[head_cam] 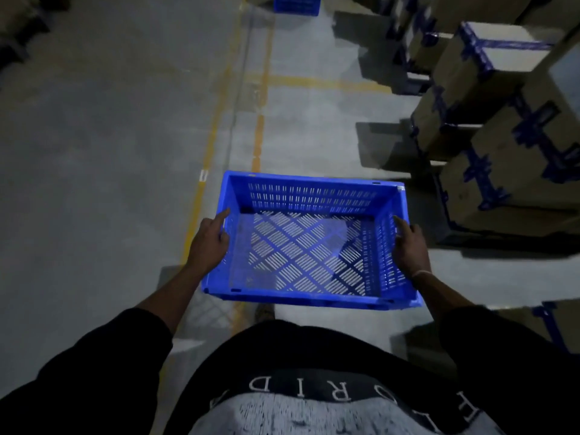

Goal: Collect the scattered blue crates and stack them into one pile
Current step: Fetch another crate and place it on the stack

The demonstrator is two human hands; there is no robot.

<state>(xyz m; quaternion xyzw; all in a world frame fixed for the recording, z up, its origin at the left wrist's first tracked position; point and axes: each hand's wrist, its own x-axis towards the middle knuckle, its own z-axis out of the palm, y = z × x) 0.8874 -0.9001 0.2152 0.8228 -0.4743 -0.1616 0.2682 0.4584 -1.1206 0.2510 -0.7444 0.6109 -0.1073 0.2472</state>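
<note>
Two hands carried one blue slotted crate (309, 240) in front of the person's waist, clear of the concrete floor (94, 167). The left hand (208, 243) was closed on the crate's left short wall, fingers curled under and around the rim, with the forefinger stretched forward along the top edge. The right hand (408, 246) gripped the right short wall the same way, thumb side on the rim and fingers wrapped on the outside; a pale band (420, 273) sat at that wrist. Both forearms came out of dark sleeves. The crate was empty, open side up, and held roughly level, its long sides running left to right. Light through its lattice base threw a slotted shadow on the floor just near of it, by the left arm.

A second blue crate (296, 4) stood far down the aisle at the top of the view, well apart from the held one and cut off by the frame edge; whether more crates were piled there could not be told. Worn yellow floor lines (216, 127) ran away from the person, the carried crate hanging over their near end. Cardboard boxes bound with blue tape (489, 76) stood stacked along the right side of the aisle. A shoe tip (265, 312) showed below the crate's near edge.
</note>
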